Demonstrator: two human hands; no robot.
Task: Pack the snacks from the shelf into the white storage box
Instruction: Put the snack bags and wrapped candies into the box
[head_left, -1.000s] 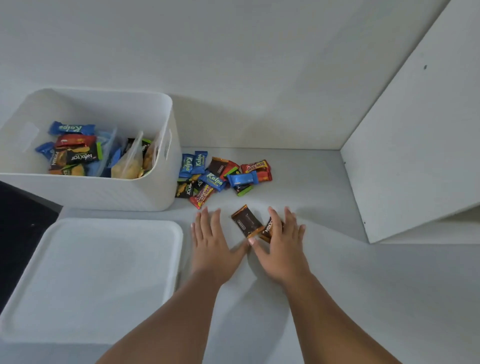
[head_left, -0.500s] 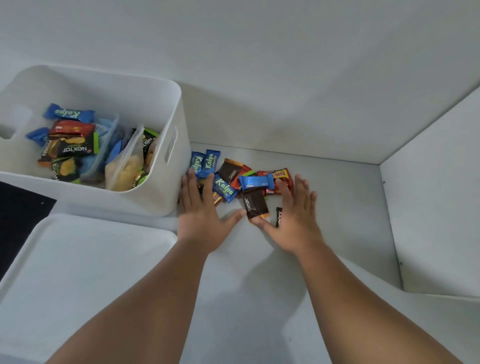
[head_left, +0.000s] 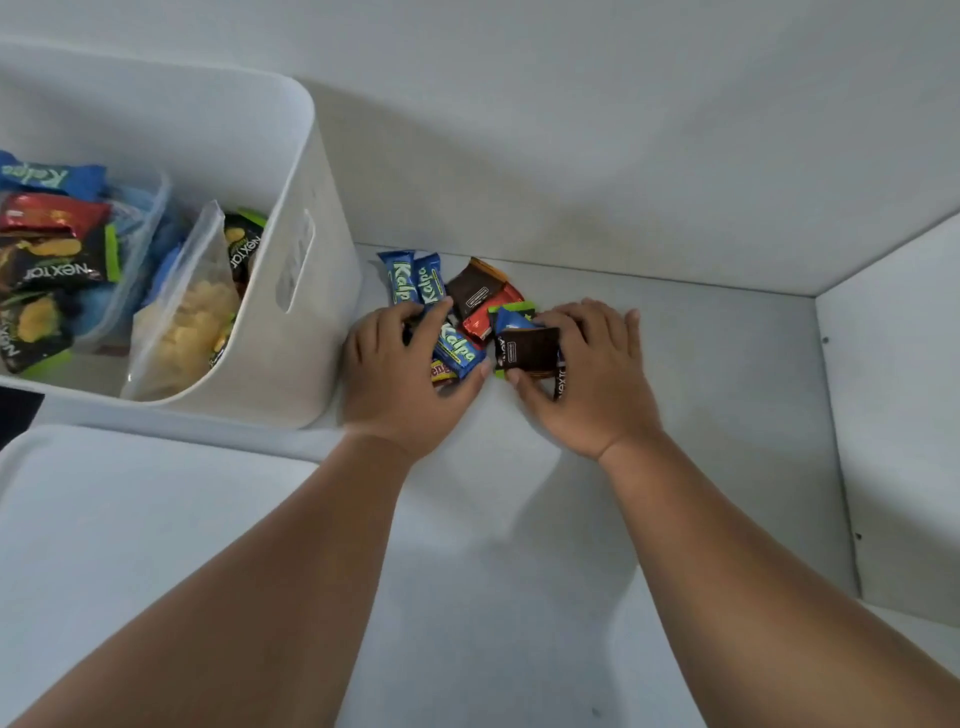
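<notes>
Shelf (head_left: 701, 384) carries all items. Lid (head_left: 130, 545) lies flat at front left. Box (head_left: 291, 374) stands behind it, part filled with packets (head_left: 52, 262) and a clear bag (head_left: 182, 322). Its right wall is just beside the snacks (head_left: 485, 319), which are heaped against the back wall (head_left: 623, 182). Left hand (head_left: 400, 374) curls its fingers over a blue pack (head_left: 457, 351). Right hand (head_left: 592, 374) pinches a brown pack (head_left: 527, 349).

Soft, even, cool light falls from above; both forearms cast pale diffuse shadows on the shelf (head_left: 675, 415). No glare. Wide-angle bending curves the edges, and detail is slightly soft throughout.
</notes>
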